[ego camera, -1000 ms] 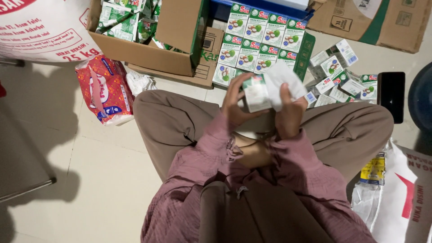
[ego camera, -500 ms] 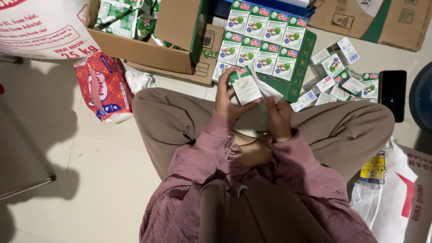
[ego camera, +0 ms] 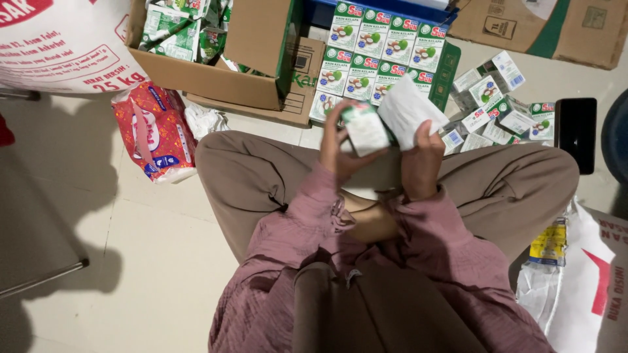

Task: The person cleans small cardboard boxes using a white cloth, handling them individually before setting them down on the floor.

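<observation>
Small carton (ego camera: 366, 129) upright, long axis slightly tilted.

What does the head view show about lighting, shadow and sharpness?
Head view: even indoor light, no glare; soft dark shadows fall on the floor tiles at left; the small carton in the left hand is slightly blurred, the stacked cartons sharper.

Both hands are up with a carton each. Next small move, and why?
Probably set the small carton in the left hand down into the neat rows ahead: that stack sits directly beyond both hands, and the right hand holds another carton.
</observation>
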